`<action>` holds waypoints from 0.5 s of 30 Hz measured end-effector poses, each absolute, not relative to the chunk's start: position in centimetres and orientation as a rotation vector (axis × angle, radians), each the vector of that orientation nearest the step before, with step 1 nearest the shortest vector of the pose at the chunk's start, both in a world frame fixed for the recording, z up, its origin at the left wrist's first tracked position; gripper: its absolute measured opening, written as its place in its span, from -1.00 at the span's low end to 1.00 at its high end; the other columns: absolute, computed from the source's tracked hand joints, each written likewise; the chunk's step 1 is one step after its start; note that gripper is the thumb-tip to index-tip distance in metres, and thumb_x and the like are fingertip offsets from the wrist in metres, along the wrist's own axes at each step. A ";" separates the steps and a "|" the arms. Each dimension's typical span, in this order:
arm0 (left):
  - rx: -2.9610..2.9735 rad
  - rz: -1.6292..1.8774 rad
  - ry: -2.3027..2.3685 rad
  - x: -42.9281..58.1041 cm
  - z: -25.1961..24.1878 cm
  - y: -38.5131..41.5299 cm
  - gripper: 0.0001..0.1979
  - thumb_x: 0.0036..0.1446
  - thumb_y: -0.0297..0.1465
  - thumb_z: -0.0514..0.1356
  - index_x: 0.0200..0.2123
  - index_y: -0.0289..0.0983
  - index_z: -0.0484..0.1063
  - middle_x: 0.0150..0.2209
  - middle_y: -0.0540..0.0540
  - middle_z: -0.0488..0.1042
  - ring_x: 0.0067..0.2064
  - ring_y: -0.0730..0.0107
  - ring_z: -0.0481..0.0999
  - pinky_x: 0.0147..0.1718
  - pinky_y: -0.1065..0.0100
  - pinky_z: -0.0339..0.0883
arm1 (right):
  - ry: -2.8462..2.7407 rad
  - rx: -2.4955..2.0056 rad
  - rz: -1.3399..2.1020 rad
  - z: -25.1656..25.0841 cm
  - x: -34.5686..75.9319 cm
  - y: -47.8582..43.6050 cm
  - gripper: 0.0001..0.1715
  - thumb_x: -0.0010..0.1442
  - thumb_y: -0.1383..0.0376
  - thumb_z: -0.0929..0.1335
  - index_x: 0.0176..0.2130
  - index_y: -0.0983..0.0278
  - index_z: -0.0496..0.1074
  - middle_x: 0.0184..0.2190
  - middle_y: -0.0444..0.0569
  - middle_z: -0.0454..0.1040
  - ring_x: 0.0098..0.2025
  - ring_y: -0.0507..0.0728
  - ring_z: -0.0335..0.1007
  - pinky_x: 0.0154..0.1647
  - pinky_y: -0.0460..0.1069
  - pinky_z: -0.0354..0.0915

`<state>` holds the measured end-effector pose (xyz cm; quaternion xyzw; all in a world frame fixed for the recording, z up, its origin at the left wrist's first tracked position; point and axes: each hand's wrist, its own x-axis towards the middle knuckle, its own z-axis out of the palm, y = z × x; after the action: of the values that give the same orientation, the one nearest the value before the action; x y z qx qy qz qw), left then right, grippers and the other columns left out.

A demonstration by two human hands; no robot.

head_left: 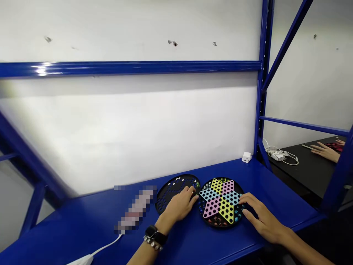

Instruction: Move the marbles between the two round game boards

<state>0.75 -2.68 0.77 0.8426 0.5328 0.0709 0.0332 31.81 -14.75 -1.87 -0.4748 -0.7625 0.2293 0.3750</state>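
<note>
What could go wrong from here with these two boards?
The right hand is at the edge of the star board: a nudge might scatter the marbles around the star.
The left hand is over the black board, so it might knock small pieces near its rim.
The boards sit close together, so shifting one could jolt the other.

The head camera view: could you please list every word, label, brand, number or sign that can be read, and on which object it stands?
No text can be read.
Chinese checkers board: no lettering visible.
Smartwatch: dark face, nothing readable.
White power adapter on the blue table: any marking is too small to read.
Pixelated object: obscured, so unreadable.
</note>
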 end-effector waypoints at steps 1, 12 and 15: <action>2.623 0.162 1.667 1.2 0.8 -2.7 -0.65 0.32 -0.18 -0.07 -0.05 -0.19 0.39 -0.10 -0.18 0.50 -0.20 0.16 0.58 -0.21 0.25 0.38 | -1.953 -1.216 0.589 -1.9 31.8 -14.8 -0.73 0.38 0.13 0.20 -0.04 0.17 0.35 0.02 0.04 0.37 0.07 0.18 0.32 0.15 0.08 0.29; 2.787 0.092 1.708 2.3 -1.0 -3.0 -0.56 0.38 -0.35 -0.28 -0.07 -0.26 0.37 -0.19 -0.26 0.52 -0.27 0.10 0.57 -0.34 0.21 0.34 | -1.932 -1.242 0.582 -2.3 31.9 -14.7 -0.72 0.36 0.11 0.22 -0.05 0.15 0.38 -0.01 0.01 0.41 0.05 0.19 0.35 0.14 0.08 0.30; 2.758 0.093 1.696 2.2 -1.1 -2.9 -0.58 0.39 -0.32 -0.25 -0.16 -0.24 0.40 -0.28 -0.22 0.55 -0.28 0.13 0.58 -0.31 0.24 0.33 | -1.932 -1.243 0.600 -2.1 31.8 -14.8 -0.72 0.37 0.11 0.21 -0.04 0.15 0.38 -0.02 0.02 0.40 0.04 0.19 0.35 0.12 0.08 0.31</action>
<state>2.22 -2.93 -1.13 0.8504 0.5231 0.0285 -0.0487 31.83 -14.77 -2.13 -0.4854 -0.7546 0.2343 0.3742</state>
